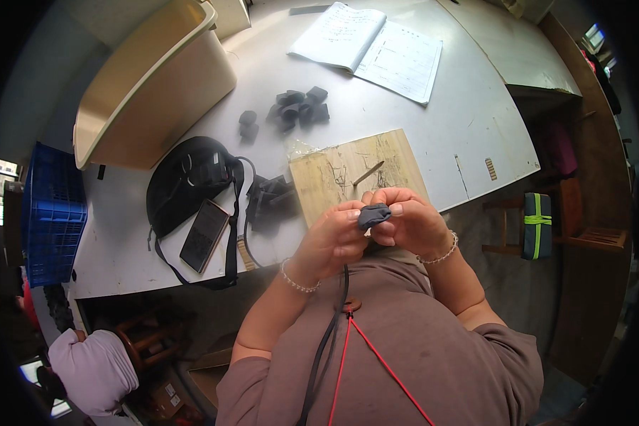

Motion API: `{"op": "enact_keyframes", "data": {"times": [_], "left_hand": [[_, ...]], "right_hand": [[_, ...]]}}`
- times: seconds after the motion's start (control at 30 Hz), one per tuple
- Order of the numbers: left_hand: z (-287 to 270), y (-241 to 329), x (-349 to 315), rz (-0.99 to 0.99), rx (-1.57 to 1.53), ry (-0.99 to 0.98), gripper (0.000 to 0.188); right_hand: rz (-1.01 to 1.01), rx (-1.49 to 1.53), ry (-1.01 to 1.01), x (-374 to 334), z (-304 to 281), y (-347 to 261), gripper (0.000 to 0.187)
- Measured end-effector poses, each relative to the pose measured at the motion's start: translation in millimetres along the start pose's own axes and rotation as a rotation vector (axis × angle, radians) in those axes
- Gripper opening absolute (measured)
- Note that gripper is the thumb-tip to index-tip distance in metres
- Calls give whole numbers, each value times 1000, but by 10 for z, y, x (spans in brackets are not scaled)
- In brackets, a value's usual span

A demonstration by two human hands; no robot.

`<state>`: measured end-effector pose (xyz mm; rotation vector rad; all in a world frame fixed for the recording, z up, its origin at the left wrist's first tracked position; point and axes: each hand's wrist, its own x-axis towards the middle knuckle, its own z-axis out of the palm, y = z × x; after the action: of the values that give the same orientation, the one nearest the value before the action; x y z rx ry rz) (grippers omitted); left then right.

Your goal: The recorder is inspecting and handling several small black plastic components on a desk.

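**A:** What's the biggest thing on my feed?

**B:** The white table (pixel 433 121), filling the upper half. On its left end sits a cream plastic tub (pixel 149 85), and beside that a blue crate (pixel 53 220) hangs off the edge. An open notebook (pixel 369 46) lies at the far side.

**A:** And nearer the hands?

**B:** A wooden board (pixel 334 174) with a thin stick (pixel 368 172) on it, right in front of me. Left of it lies a black pouch (pixel 188 181) with a strap, and a phone (pixel 204 236) rests against it. A cluster of small dark grey pieces (pixel 299 108) sits farther back, well apart from the board.

**A:** Now the hands.

**B:** I see both raised over the table's near edge, just below the board. The left hand (pixel 334 241) and the right hand (pixel 412 224) are closed together on a small dark grey piece (pixel 373 214), pinched between the fingertips. It looks soft, folded or rolled, like those in the cluster. Each wrist has a bead bracelet.

**A:** Anything blocking?

**B:** The fingers hide most of the piece.
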<state>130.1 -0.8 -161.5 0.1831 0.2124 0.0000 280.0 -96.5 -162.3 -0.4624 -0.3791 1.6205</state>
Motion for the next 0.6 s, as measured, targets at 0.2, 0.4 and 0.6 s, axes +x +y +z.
{"op": "enact_keyframes", "data": {"times": [0.2, 0.4, 0.6], "left_hand": [[-12, -33, 23, 357, 612, 288, 20], [32, 45, 32, 387, 794, 287, 20], [85, 56, 20, 468, 757, 131, 9]], "right_hand": [[-99, -259, 111, -32, 8, 60, 18], [-105, 104, 80, -42, -97, 185, 16], [-238, -382, 134, -28, -6, 96, 13]]}}
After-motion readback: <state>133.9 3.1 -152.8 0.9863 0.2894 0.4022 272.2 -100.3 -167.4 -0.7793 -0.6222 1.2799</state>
